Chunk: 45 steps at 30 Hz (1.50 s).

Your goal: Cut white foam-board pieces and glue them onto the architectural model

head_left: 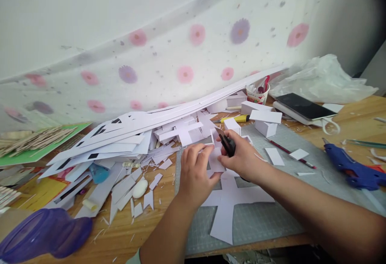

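Observation:
My left hand is closed around the side of a small white foam-board box, thumb low and fingers along its upper edge. In my right hand is a black utility knife, its blade pointing up and away to the left above the box. My right fingertips also rest near the box's face. Under both hands a white cross-shaped board cutout lies on the grey-green cutting mat. Part of the box is hidden behind my fingers.
Small white boxes and a yellow utility knife lie behind my hands. To the right are a pencil, a blue glue gun and a phone. White scraps and stacked sheets spread leftward, near a purple container.

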Available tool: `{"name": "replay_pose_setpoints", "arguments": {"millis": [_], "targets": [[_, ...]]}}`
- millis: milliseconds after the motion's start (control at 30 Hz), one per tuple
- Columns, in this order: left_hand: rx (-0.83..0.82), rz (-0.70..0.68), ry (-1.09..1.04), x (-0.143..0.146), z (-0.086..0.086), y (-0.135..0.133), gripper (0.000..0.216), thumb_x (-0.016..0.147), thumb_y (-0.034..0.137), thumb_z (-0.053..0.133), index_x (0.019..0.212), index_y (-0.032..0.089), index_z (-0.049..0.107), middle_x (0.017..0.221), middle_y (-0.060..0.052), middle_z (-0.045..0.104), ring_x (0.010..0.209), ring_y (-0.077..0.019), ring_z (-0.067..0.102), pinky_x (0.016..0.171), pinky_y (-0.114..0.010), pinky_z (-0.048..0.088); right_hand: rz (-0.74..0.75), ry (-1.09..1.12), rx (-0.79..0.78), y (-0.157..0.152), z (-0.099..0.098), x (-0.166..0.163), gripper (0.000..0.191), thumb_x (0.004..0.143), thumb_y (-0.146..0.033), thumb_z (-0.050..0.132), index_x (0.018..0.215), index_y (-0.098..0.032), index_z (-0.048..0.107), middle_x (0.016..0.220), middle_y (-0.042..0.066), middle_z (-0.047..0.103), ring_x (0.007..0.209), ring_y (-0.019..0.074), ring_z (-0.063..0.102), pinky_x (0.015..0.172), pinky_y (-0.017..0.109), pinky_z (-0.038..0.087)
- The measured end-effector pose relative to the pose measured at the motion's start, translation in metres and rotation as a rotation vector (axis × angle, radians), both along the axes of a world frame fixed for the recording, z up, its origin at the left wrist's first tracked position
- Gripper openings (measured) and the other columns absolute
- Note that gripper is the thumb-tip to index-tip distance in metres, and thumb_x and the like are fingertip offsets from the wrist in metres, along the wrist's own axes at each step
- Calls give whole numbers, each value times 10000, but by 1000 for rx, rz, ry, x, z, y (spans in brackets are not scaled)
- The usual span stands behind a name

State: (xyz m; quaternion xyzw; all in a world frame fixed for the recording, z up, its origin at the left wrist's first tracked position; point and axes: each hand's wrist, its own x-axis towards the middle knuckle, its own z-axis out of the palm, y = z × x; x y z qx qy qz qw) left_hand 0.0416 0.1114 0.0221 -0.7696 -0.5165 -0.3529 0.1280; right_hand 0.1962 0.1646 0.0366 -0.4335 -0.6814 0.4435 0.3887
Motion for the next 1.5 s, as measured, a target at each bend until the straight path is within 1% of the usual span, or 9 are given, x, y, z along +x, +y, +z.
{"name": "replay_pose_setpoints", "arguments": {"millis": [233, 400, 567, 767, 900, 1067, 1267, 1367, 1500], "targets": [[-48, -45, -60, -2, 0, 2, 582, 639, 177, 789, 1167, 203, 547, 1093, -97, 625, 1024, -285, 562, 912, -458, 452, 55, 29, 38, -2, 3, 2, 368, 648, -167, 632, 991, -229, 515, 669, -66, 539, 608, 132, 517, 601, 276, 421], [-209, -161, -486, -13, 0, 4, 627, 610, 356, 840, 1157, 226, 561, 1114, -81, 616, 1037, -277, 580, 905, -439, 469, 236, 355, -212, 0, 5, 13, 307, 742, -342, 685, 984, -209, 550, 731, -24, 586, 522, 100, 450, 503, 253, 348], [-366, -392, -832, -15, -5, 5, 688, 596, 453, 842, 1179, 219, 559, 1189, -108, 580, 1120, -302, 558, 942, -449, 461, 369, 428, -283, -2, 3, 12, 275, 759, -402, 714, 877, -186, 591, 578, -47, 522, 484, 88, 416, 476, 238, 284], [-336, -541, -821, -10, -6, 6, 671, 610, 406, 848, 1206, 274, 570, 1229, -77, 541, 1175, -286, 513, 1018, -456, 416, 392, 512, -330, -11, 2, 4, 321, 726, -429, 746, 857, -193, 573, 595, -61, 489, 490, 83, 411, 472, 232, 313], [-314, -513, -735, -10, -9, 6, 678, 627, 397, 839, 1233, 301, 548, 1245, -76, 532, 1178, -281, 500, 1000, -443, 430, 331, 537, -358, -12, 3, 3, 322, 684, -373, 771, 845, -201, 551, 682, -48, 521, 506, 79, 407, 468, 232, 332], [-298, -413, -627, -10, -7, 3, 675, 623, 427, 833, 1225, 295, 557, 1176, -78, 574, 1071, -259, 552, 946, -412, 455, 316, 537, -348, -11, 3, 3, 275, 682, -299, 759, 817, -206, 538, 615, -70, 479, 500, 78, 390, 463, 222, 314], [-264, -375, -588, -10, -5, 3, 670, 614, 402, 843, 1218, 286, 577, 1173, -82, 597, 1086, -273, 563, 963, -431, 453, 294, 512, -293, -10, 0, 3, 291, 676, -327, 767, 826, -208, 548, 634, -60, 482, 511, 84, 403, 471, 229, 327], [-332, -384, -689, -12, -8, 4, 690, 604, 398, 851, 1227, 285, 578, 1178, -82, 619, 1097, -278, 572, 982, -445, 446, 291, 505, -276, -10, -1, 3, 308, 690, -370, 768, 845, -206, 558, 649, -52, 495, 515, 86, 412, 475, 233, 337], [-454, -464, -995, -11, -9, 4, 705, 599, 378, 860, 1226, 287, 553, 1160, -62, 659, 1121, -273, 594, 1001, -457, 446, 352, 501, -255, -11, 0, 2, 322, 714, -413, 755, 853, -200, 557, 695, -37, 524, 528, 84, 423, 484, 235, 348]]}}
